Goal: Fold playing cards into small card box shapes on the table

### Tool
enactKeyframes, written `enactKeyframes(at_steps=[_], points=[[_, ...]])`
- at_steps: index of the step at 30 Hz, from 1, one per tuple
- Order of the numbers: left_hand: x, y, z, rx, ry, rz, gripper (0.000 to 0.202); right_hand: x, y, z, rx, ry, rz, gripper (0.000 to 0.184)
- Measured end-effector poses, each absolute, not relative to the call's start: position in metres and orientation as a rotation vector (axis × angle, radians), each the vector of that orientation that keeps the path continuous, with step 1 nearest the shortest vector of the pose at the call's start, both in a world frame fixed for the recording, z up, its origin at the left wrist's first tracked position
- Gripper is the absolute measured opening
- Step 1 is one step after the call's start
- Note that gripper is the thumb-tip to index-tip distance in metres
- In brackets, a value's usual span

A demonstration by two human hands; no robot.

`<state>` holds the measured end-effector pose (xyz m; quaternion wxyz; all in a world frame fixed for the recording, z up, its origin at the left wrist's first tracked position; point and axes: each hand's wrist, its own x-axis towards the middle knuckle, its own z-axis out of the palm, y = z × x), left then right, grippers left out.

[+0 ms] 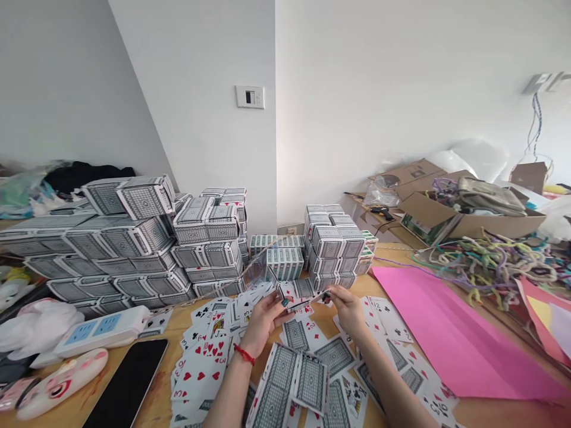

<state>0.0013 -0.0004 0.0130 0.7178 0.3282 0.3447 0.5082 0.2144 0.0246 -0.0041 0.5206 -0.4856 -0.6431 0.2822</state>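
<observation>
My left hand (266,312), with a red string bracelet on its wrist, is closed on a playing card (279,284) seen nearly edge-on. My right hand (347,306) pinches another playing card (319,299) close by on the right. The two cards lie near each other between my hands; whether they are joined I cannot tell. Below them a grey-backed block of cards (281,383) rests between my forearms. Loose playing cards (200,374) are spread beneath and on both sides of my hands, some face up, some back up.
Stacked card blocks stand at the left (138,244), centre-left (205,238) and centre-right (336,244). Green-patterned blocks (284,261) lie behind my hands. At left are a phone (127,383) and power strip (104,330); at right, pink paper (464,345), tangled yarn (473,267) and a cardboard box (491,226).
</observation>
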Motion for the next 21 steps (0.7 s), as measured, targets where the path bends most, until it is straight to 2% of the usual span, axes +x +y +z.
enactKeyframes(at_steps=[13, 21], points=[[0.001, 0.0, 0.011, 0.705, 0.772, 1.113, 0.032, 0.213, 0.025, -0.009, -1.145, -1.557, 0.629, 0.025], [0.002, -0.002, 0.016, 0.685, 0.752, 1.121, 0.028, 0.204, 0.021, -0.012, -1.232, -1.56, 0.511, 0.012]])
